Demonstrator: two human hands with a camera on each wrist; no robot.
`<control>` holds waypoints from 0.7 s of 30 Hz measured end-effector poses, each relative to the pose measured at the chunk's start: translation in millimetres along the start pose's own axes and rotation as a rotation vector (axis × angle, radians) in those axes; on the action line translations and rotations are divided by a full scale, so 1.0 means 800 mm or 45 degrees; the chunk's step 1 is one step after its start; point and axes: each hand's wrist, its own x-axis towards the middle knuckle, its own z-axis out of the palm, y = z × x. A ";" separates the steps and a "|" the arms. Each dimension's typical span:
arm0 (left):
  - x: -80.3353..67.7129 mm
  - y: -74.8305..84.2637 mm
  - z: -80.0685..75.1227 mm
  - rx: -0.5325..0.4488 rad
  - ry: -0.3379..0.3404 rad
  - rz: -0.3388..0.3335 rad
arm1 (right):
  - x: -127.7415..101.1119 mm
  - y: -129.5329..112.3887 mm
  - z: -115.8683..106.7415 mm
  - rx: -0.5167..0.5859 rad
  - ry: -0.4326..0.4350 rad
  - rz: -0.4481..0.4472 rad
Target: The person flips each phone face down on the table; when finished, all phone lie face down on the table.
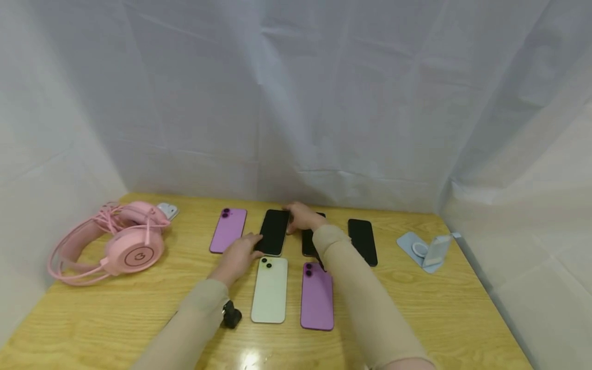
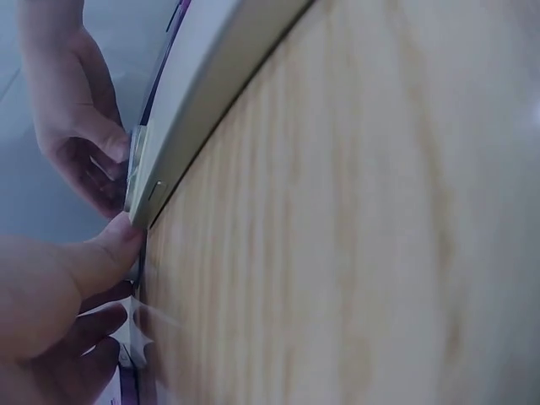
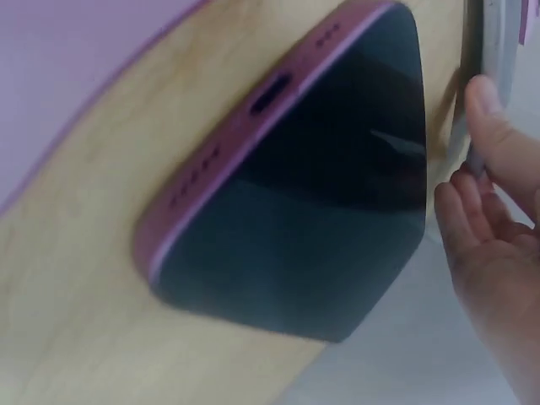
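In the head view a black-screened phone (image 1: 274,232) lies face up in the back row, between my two hands. My left hand (image 1: 238,259) holds its lower left corner, thumb at the bottom edge and fingers along the side. At its upper right, my right hand (image 1: 302,217) grips the edge; the right wrist view shows thumb and fingers pinching its pale side (image 3: 492,51). A pink-edged phone (image 3: 304,194) lies face up beside that hand, partly hidden under the right forearm in the head view. A cream phone (image 1: 270,293) lies face down just in front.
Purple phones lie face down at back left (image 1: 228,230) and front right (image 1: 317,298). Another dark-screened phone (image 1: 363,242) is right of my forearm. Pink headphones (image 1: 134,246) and a white item (image 1: 168,210) sit left; a pale blue charging stand (image 1: 430,252) stands right. Behind hangs a curtain (image 1: 277,103).
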 end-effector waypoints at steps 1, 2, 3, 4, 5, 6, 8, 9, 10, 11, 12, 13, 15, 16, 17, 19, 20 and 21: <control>0.000 0.000 0.000 -0.010 -0.001 -0.003 | -0.001 0.002 -0.002 0.023 0.015 -0.022; 0.000 0.001 0.000 -0.019 -0.003 -0.004 | -0.003 0.004 -0.004 0.038 0.027 -0.040; 0.000 0.001 -0.001 -0.029 -0.005 -0.005 | -0.005 0.005 -0.007 0.058 0.042 -0.054; 0.000 0.002 -0.002 -0.041 -0.009 -0.008 | -0.006 0.006 -0.009 0.071 0.052 -0.065; 0.000 0.002 -0.002 -0.051 -0.013 -0.008 | -0.008 0.006 -0.012 0.091 0.060 -0.069; 0.000 0.003 -0.002 -0.058 -0.017 -0.006 | -0.010 0.007 -0.014 0.103 0.064 -0.067; 0.000 0.004 -0.003 -0.066 -0.025 0.003 | -0.012 0.007 -0.017 0.112 0.065 -0.046; 0.000 0.005 -0.003 -0.070 -0.028 0.007 | -0.013 0.006 -0.018 0.124 0.068 -0.042; -0.001 0.006 -0.004 -0.075 -0.032 0.009 | -0.014 0.006 -0.019 0.129 0.071 -0.040; -0.002 0.006 -0.004 -0.078 -0.035 0.014 | -0.014 0.007 -0.020 0.137 0.077 -0.039; -0.002 0.007 -0.004 -0.083 -0.038 0.019 | -0.014 0.008 -0.020 0.148 0.084 -0.042; -0.003 0.007 -0.005 -0.079 -0.041 0.027 | -0.014 0.008 -0.021 0.162 0.088 -0.045; -0.003 0.009 -0.005 -0.084 -0.057 0.034 | -0.013 0.010 -0.023 0.202 0.103 -0.056; -0.003 0.009 -0.004 -0.085 -0.063 0.034 | -0.012 0.010 -0.024 0.224 0.109 -0.059; -0.003 0.009 -0.003 -0.085 -0.067 0.038 | -0.011 0.010 -0.025 0.246 0.113 -0.062; -0.001 0.011 -0.001 -0.085 -0.076 0.041 | -0.010 0.009 -0.028 0.275 0.122 -0.071; 0.000 0.012 0.000 -0.096 -0.079 0.035 | -0.009 0.007 -0.030 0.285 0.130 -0.077; 0.002 0.014 0.002 -0.099 -0.078 0.038 | -0.009 0.005 -0.032 0.292 0.134 -0.084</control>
